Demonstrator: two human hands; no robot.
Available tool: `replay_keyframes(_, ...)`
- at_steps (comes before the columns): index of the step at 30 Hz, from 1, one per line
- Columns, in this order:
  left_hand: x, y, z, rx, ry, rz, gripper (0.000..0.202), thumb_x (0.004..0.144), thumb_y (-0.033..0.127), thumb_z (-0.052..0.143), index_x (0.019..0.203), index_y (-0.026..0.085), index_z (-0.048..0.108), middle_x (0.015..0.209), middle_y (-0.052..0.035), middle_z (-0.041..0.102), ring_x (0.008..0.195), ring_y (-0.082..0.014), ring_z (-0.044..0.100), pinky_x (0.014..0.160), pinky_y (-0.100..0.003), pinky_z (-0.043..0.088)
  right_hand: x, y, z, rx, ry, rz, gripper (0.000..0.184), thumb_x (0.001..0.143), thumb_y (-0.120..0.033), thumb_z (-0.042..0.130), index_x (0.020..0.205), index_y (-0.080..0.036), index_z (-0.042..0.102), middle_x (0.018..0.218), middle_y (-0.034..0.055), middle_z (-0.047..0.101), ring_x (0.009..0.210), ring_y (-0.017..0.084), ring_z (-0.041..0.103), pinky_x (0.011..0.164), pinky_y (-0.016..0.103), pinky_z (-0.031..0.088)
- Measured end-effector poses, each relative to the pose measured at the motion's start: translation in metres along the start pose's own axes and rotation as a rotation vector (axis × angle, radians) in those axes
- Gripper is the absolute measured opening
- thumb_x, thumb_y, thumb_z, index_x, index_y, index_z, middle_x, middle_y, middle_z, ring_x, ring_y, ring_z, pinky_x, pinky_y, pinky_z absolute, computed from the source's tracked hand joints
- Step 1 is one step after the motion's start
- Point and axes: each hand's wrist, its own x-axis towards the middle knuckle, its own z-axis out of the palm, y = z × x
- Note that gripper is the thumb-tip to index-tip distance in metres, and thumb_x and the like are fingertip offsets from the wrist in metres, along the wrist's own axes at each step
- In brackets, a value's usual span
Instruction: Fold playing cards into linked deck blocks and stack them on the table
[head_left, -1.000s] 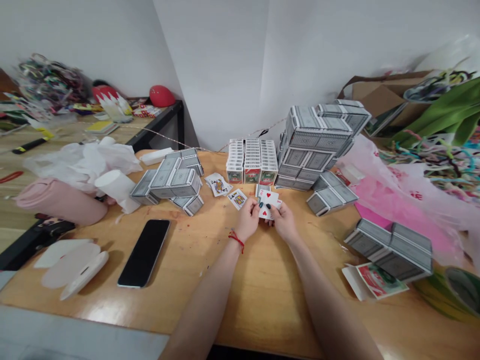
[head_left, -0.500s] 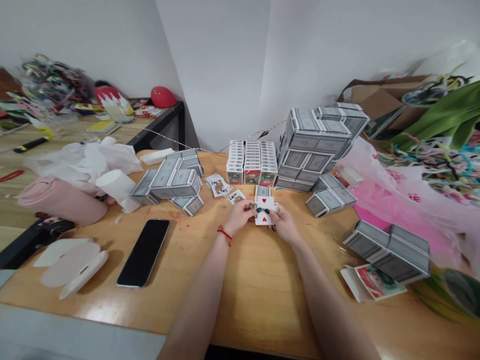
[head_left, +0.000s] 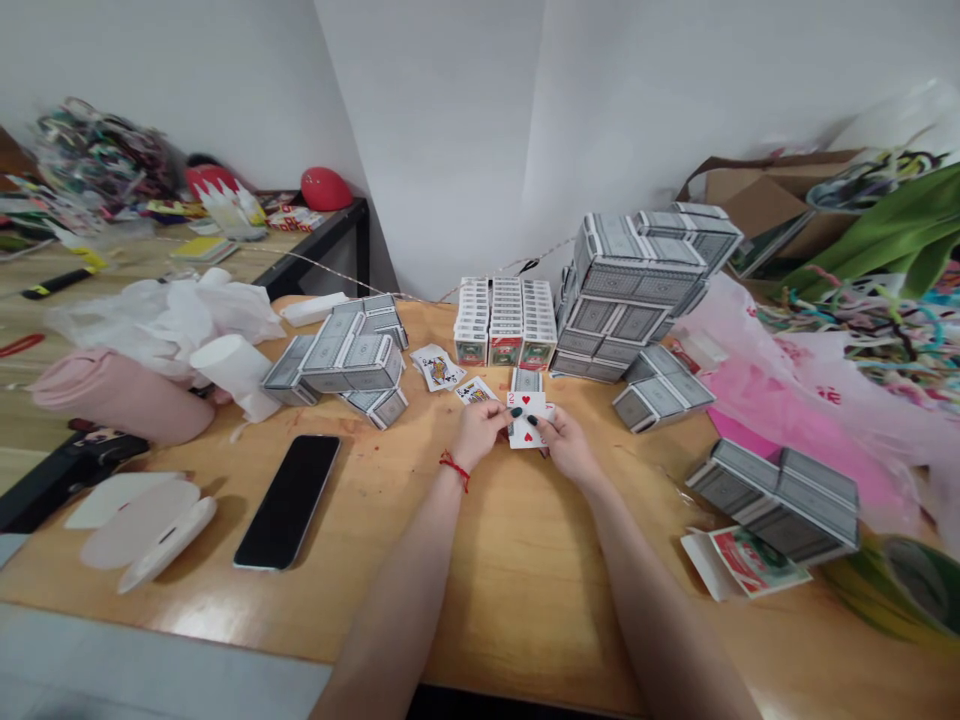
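Both my hands meet over the middle of the wooden table (head_left: 525,580). My left hand (head_left: 480,432), with a red string at the wrist, and my right hand (head_left: 564,443) are closed on a small stack of playing cards (head_left: 527,424) whose top card shows red hearts. Just beyond my left hand a face card (head_left: 475,391) lies face up, and further left lie a few more loose cards (head_left: 437,367). A single grey card pack (head_left: 526,380) lies right behind the held cards.
Rows of small card packs (head_left: 504,322) stand at the back, with a tall pile of grey boxes (head_left: 637,292) to their right. More grey boxes (head_left: 346,362) lie left and right (head_left: 780,497). A black phone (head_left: 288,487), white tissue (head_left: 169,315) and pink plastic bag (head_left: 795,400) are nearby.
The held cards went from a loose fan to a squared stack. My left hand shifted slightly left and forward; both hands stay on the cards.
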Motion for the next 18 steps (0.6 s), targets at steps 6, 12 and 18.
replay_keyframes(6,-0.002,-0.008,0.008,0.24,0.17,0.226,0.034,0.075,0.037,0.049,0.05,0.016,0.039,0.047,0.0044,0.038,0.047,-0.0075,0.036,0.046,-0.021,0.026,-0.001,-0.002,0.004,-0.016,-0.018,-0.02,0.025,0.07,-0.043,0.057,0.071,-0.02,0.047,0.047,-0.0068,0.046,0.036,0.007,0.035,0.034,0.02,0.028)
replay_keyframes(12,-0.003,-0.008,0.014,0.474,0.297,0.313,0.034,0.082,0.036,0.04,0.054,0.017,0.037,0.049,0.0034,0.038,0.049,-0.0083,0.034,0.049,-0.023,0.022,-0.003,-0.002,0.008,-0.044,-0.007,-0.066,0.025,0.072,-0.044,0.055,0.073,-0.019,0.048,0.048,-0.0066,0.044,0.038,0.007,0.035,0.036,0.02,0.028)
replay_keyframes(18,0.001,-0.005,0.008,0.166,0.154,0.168,0.042,0.078,0.049,0.039,0.052,0.016,0.039,0.046,0.0039,0.039,0.044,-0.0073,0.037,0.044,-0.021,0.028,-0.003,-0.004,0.009,-0.043,0.102,-0.072,0.029,0.073,-0.047,0.054,0.069,-0.02,0.045,0.043,-0.0071,0.043,0.034,0.007,0.035,0.034,0.021,0.027)
